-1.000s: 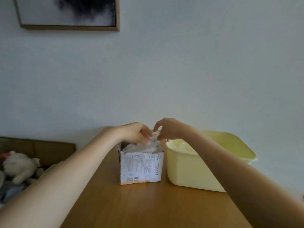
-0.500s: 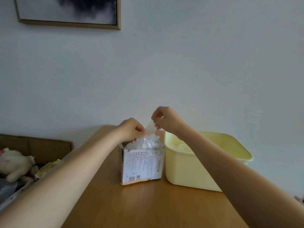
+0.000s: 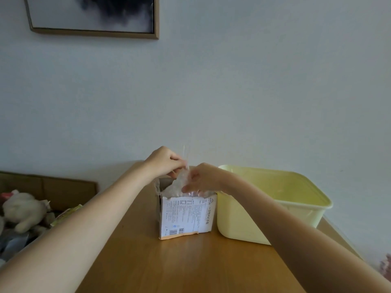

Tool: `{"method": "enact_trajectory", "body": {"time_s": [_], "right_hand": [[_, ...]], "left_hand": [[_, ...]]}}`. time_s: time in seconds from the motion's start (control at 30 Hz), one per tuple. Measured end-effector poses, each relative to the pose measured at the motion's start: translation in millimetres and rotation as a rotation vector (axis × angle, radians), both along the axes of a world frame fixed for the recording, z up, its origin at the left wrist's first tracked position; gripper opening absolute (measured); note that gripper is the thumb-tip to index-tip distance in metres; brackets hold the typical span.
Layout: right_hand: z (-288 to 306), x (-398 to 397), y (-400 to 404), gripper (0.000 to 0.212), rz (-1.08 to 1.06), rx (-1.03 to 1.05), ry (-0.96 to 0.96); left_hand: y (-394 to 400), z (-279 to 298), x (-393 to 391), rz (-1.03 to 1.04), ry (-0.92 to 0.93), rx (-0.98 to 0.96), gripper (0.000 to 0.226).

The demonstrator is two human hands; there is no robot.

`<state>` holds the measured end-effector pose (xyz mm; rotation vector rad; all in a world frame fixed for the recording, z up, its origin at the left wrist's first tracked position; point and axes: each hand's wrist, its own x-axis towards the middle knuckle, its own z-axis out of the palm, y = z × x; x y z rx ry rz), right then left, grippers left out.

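Observation:
A small white cardboard box (image 3: pixel 186 216) with printed text stands open on the wooden table (image 3: pixel 190 265). Crumpled clear plastic (image 3: pixel 171 189) bulges out of its top. My left hand (image 3: pixel 163 163) is just above the box's left side and pinches a thin clear plastic sheet (image 3: pixel 186 155) that stands up from its fingertips. My right hand (image 3: pixel 206 177) lies low over the box opening, fingers stretched left onto the plastic; the film blurs its fingertips.
A pale yellow plastic tub (image 3: pixel 239 225) stands against the box's right side. Left of the table, a white plush toy (image 3: pixel 21 210) lies among other items before a brown panel (image 3: pixel 53 189). A framed picture (image 3: pixel 95 15) hangs on the wall.
Both hands were pinching plastic together above the box, the right one higher. Now my right hand has dropped onto the box top, while my left stays up with the sheet.

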<state>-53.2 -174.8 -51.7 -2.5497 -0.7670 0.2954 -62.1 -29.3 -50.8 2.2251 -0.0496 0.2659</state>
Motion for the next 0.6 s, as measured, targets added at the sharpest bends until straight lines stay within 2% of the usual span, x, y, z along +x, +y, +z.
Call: {"method": "enact_trajectory", "body": {"time_s": [0.17, 0.3, 0.4, 0.53, 0.57, 0.6], "right_hand": [[-3, -4, 11, 0.027, -0.042, -0.07, -0.055], [-1, -14, 21, 0.016, 0.104, -0.141, -0.079], [3, -19, 24, 0.033, 0.176, -0.186, -0.047], [-1, -20, 23, 0.039, 0.149, -0.196, -0.037], [-1, -19, 22, 0.041, 0.129, -0.181, -0.014], [0, -18, 21, 0.041, 0.102, -0.158, 0.029]], "left_hand": [[-2, 5, 4, 0.015, -0.026, -0.177, 0.021], [-5, 27, 3, 0.007, -0.113, -0.38, 0.017], [-11, 41, 3, 0.036, -0.186, -0.417, 0.017], [-20, 70, 1, 0.054, -0.321, -0.733, 0.022], [-21, 78, 1, 0.061, -0.36, -0.745, 0.023], [-22, 83, 3, 0.083, -0.392, -0.674, 0.025]]}}
